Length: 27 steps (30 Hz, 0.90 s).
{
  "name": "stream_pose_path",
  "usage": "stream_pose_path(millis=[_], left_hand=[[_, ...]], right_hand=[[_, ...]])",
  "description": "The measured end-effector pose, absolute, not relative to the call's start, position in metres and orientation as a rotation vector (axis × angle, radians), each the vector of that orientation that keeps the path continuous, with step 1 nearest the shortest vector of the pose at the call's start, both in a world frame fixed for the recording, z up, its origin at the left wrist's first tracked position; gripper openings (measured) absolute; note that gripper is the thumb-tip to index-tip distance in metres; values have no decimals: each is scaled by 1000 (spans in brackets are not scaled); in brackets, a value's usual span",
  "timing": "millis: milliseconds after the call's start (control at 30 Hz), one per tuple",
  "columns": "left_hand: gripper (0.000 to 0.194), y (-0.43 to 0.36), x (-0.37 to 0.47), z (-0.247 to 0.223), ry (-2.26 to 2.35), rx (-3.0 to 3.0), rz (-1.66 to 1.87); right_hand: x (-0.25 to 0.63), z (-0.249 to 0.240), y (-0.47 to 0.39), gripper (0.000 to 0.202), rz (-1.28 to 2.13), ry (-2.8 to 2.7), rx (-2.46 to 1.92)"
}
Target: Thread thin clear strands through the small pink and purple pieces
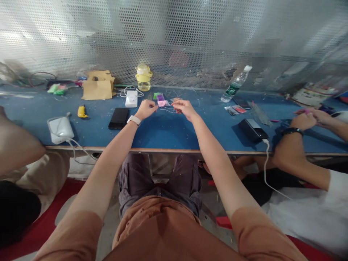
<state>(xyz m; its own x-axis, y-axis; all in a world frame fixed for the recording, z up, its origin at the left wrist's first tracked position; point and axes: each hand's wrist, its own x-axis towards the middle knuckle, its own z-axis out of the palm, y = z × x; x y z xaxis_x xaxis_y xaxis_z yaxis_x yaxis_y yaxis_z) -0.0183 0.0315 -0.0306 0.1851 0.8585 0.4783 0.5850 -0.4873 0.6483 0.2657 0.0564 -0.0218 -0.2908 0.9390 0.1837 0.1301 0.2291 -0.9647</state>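
My left hand (147,108), with a pale band on its wrist, is over the blue table with its fingers curled together. Opposite it, my right hand (184,108) has thumb and fingers pinched. Anything in either grip is too small to make out. Just beyond and between the hands lie small clear bags with pink (162,103), purple (160,97) and green (156,95) contents. Thin pale strands (168,110) show on the table between my hands.
Left of me are a black phone (119,118), a white charger (131,99), a yellow-lidded bottle (144,79) and a yellow cutter-like tool (82,111). To the right stand a water bottle (236,85) and a black power bank (252,130). People sit on both sides; a perforated metal panel (179,43) rises behind.
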Motion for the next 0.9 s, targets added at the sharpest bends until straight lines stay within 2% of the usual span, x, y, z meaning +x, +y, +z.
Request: stream_pose_path(millis=[67,233,400,633,733,900], left_hand=[[34,35,-20,-34,1403,2143,1225],[25,43,-21,-42,1317,1984,1433],[33,45,-24,-42,1285,1985,1385],[22,43,-27,-39,1385,2030,1340],[21,44,-28,-40,1357,2040,1347],[24,41,-29,-37,1381,2069,1300]], right_hand=[[266,-22,55,20,1180,-1644,-1023],[264,-24,52,42,1218,-1589,-1022],[261,-30,55,29,1207,-1611,-1020],[257,-40,59,34,1156,-1632,-992],[254,-43,59,41,1148,-1634,-999],[253,-43,62,64,1129,-1617,-1038]])
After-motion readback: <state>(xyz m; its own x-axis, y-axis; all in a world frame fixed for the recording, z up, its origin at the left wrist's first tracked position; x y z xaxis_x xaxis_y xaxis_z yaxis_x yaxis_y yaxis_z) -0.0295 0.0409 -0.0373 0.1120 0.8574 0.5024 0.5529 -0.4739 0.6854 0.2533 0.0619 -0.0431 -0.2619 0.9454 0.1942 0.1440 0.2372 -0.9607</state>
